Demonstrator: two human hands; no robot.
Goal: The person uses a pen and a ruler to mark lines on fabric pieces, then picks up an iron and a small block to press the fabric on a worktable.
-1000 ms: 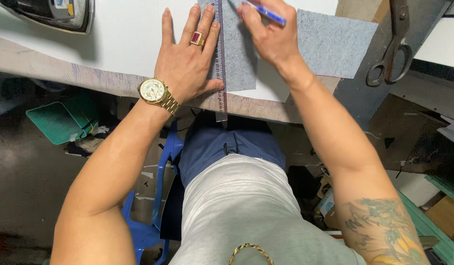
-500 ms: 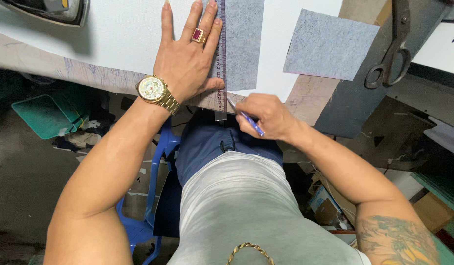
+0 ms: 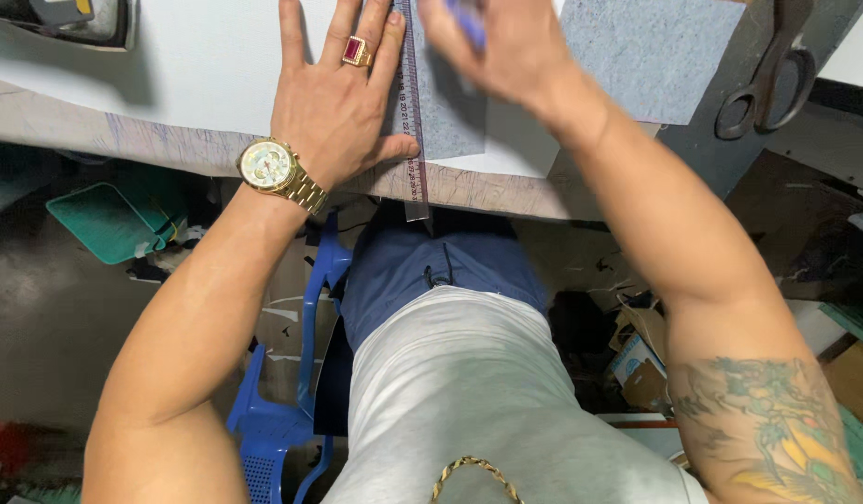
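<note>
My left hand, with a red-stone ring and a gold watch, lies flat with spread fingers on a clear ruler. The ruler runs away from me across a grey fabric piece on the white table. My right hand is blurred at the top edge, just right of the ruler, gripping a blue pen. A second grey fabric piece lies to the right of it.
Large scissors lie at the table's right end. An iron's edge shows at the top left. Below the table stand a blue plastic chair, a green tray and cardboard boxes.
My right hand with the pen went from the far end of the ruler down to the table's near edge, then back up along the ruler. My left hand stayed pressed on the ruler.
</note>
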